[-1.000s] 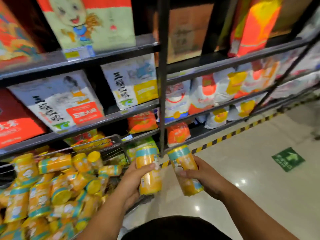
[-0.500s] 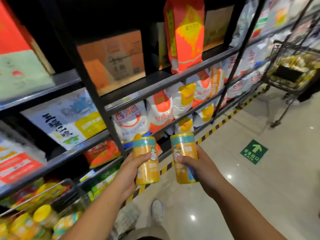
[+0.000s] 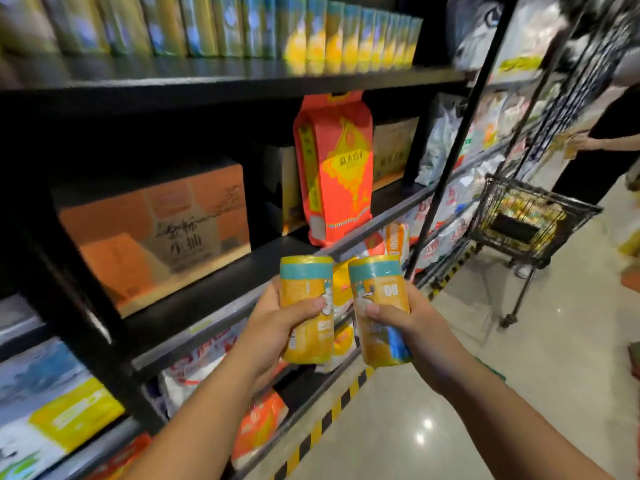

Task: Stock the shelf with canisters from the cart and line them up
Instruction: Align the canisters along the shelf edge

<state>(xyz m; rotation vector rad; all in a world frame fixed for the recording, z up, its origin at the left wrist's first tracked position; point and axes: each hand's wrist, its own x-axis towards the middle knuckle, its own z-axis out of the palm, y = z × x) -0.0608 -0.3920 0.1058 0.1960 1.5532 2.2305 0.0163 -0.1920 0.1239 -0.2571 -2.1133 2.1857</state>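
Observation:
My left hand (image 3: pixel 273 327) grips a yellow canister with a teal band (image 3: pixel 306 299), held upright in front of the black shelf unit. My right hand (image 3: pixel 412 327) grips a second canister of the same kind (image 3: pixel 379 296), tilted slightly and close beside the first. On the top shelf (image 3: pixel 242 83) stands a row of several matching canisters (image 3: pixel 346 32), lined up to the right end. The cart I took these from is out of view.
On the middle shelf sit an orange carton (image 3: pixel 156 230) and a tall red bag (image 3: pixel 334 168), with bare board between them. Lower shelves hold bagged goods. Another wire cart (image 3: pixel 530 216) and a person (image 3: pixel 609 133) stand at the right on the glossy floor.
The view has swung up and right from the cart to the upper shelves. Both hands have lifted the canisters higher, and the row on the top shelf has come into view.

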